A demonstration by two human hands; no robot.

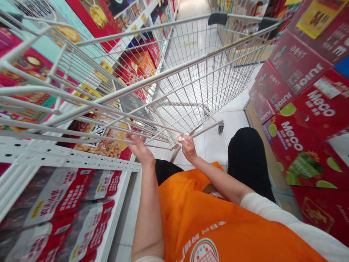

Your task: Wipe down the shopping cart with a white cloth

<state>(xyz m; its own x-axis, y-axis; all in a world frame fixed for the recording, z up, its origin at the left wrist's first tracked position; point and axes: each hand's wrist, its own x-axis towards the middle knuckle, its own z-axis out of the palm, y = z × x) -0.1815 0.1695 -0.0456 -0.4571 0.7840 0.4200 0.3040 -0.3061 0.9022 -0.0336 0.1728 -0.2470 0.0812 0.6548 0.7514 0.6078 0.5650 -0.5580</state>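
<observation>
A grey wire shopping cart (191,67) stands tilted across the view in front of me. My left hand (141,149) is at the cart's lower wires on the left, its fingers curled at a bar; the fingertips are partly blurred. Closed in a pinch, my right hand (188,148) is by the low end of the basket, near the frame. A small pale, crumpled cloth (180,138) pokes out of its fingers; most of it is hidden.
Shelves on the left hold shrink-wrapped bottle packs (62,196) and snack boxes (102,140). Red drink cartons (297,142) are stacked close on the right. A cart wheel (221,127) rests near my knee (247,156), on white floor tiles (234,122).
</observation>
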